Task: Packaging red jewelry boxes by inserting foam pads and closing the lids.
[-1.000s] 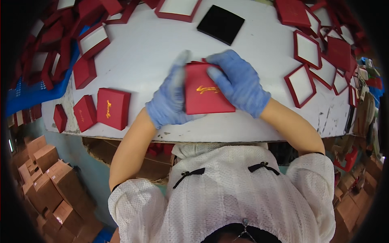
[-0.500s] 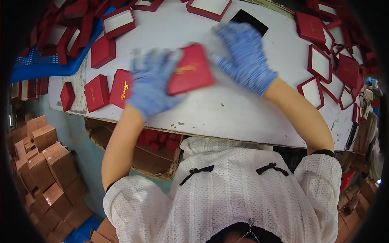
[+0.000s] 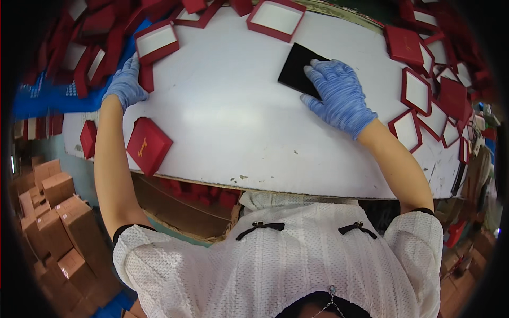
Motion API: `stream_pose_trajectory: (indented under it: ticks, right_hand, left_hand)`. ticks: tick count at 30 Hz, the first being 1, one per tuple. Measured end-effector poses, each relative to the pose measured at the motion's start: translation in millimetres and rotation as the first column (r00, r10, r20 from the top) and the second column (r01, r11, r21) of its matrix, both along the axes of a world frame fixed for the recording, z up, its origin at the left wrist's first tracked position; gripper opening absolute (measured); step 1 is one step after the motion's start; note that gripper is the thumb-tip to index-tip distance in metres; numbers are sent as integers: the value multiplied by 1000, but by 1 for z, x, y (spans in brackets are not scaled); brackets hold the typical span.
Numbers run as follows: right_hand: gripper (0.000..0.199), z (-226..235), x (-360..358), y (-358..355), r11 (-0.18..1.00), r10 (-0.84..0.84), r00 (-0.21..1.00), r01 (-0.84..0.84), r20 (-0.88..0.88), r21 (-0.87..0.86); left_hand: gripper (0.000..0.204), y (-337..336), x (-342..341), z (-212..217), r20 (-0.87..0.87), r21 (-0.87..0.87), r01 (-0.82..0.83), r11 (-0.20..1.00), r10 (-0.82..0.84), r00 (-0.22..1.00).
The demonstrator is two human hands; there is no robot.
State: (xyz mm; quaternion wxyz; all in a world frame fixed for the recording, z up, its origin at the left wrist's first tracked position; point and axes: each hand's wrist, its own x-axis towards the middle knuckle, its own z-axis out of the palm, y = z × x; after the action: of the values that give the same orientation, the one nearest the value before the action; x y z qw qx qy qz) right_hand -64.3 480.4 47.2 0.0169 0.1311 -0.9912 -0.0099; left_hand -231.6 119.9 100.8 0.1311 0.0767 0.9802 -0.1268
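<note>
My left hand [image 3: 126,87], in a blue striped glove, reaches to the left side of the table. Its fingers and thumb close around the left side of a red box [image 3: 147,78], which the hand partly hides. My gloved right hand [image 3: 341,97] grips the near right edge of a flat black square pad [image 3: 298,68], fingers over its top and thumb at the near edge. Beside my left forearm lies a red box with gold lettering [image 3: 149,146], turned cornerwise. A smaller red box [image 3: 88,139] sits on the forearm's other side.
Open red trays with white insides [image 3: 277,19] line the far edge, and more red box parts [image 3: 416,91] crowd the right. A blue crate [image 3: 32,103] holds red boxes at far left. Cardboard cartons [image 3: 74,220] are stacked on the floor, left.
My left hand has moved left, away from the lettered red box it was at in mid-table. My right hand has gone onto the black pad, which has shifted nearer and leftward.
</note>
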Motion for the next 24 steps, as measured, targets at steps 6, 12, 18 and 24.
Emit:
stream_pose_trajectory:
  ticks: [6, 12, 18, 24]
  right_hand:
    - [40, -7, 7, 34, 954, 76, 993, -100, -94, -284]
    - [18, 36, 22, 18, 854, 27, 928, -214, -371, -474]
    - [14, 21, 47, -9, 836, 491, 855, -517, -168, -183]
    - [22, 24, 25, 21, 624, 599, 800, -485, -24, -613]
  left_hand:
    - [99, 48, 46, 8, -109, 378, 269, 886, -246, 963]
    - [111, 122, 148, -66, -150, 956, 226, 185, -353, 924]
    - [105, 142, 155, -96, -428, 832, 532, 157, -429, 796]
    - [71, 147, 157, -84, -409, 711, 677, 187, -673, 616]
